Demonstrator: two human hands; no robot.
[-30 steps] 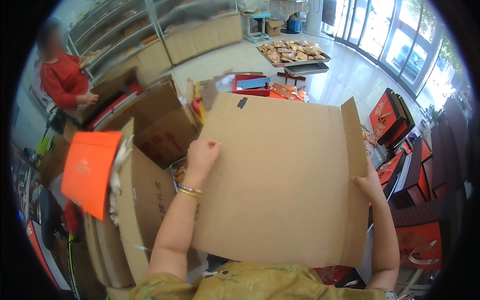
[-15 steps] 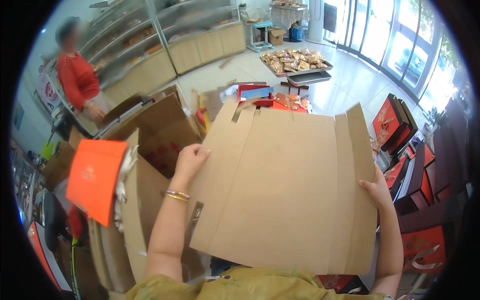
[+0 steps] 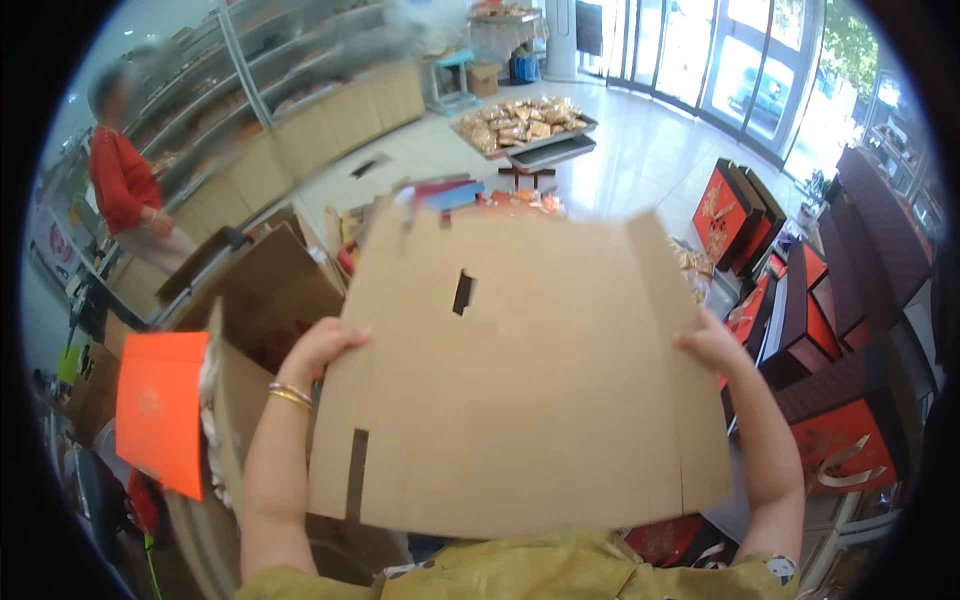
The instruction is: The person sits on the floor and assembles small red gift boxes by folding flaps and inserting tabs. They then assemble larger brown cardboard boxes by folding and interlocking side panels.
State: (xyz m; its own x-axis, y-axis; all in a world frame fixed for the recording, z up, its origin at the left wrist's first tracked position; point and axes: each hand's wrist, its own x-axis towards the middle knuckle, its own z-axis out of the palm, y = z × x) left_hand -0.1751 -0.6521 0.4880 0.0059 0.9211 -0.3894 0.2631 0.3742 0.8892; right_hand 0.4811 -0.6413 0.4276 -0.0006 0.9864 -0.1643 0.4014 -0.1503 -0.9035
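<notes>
A large, flat brown cardboard sheet (image 3: 530,380) with crease lines and cut slots spans the space before my body. My left hand (image 3: 325,347) grips its left edge, the thumb lying on the face toward me. On the opposite edge my right hand (image 3: 708,342) holds it the same way, thumb in front and the other fingers hidden behind the board. The sheet covers most of what lies beneath it. Left of my left forearm, an orange-red bag or box panel (image 3: 160,410) rests against open cardboard cartons (image 3: 255,285).
A tray of wrapped packets (image 3: 525,125) stands ahead on a low stand. Red and dark gift boxes (image 3: 735,215) crowd the right side. A person in a red top (image 3: 125,180) stands at the far left by shelves. Glass doors (image 3: 700,60) are at the back right.
The cardboard sheet has turned and shifted left, with its slots now in different places. Both hands still hold its side edges. My view has swung to the right.
</notes>
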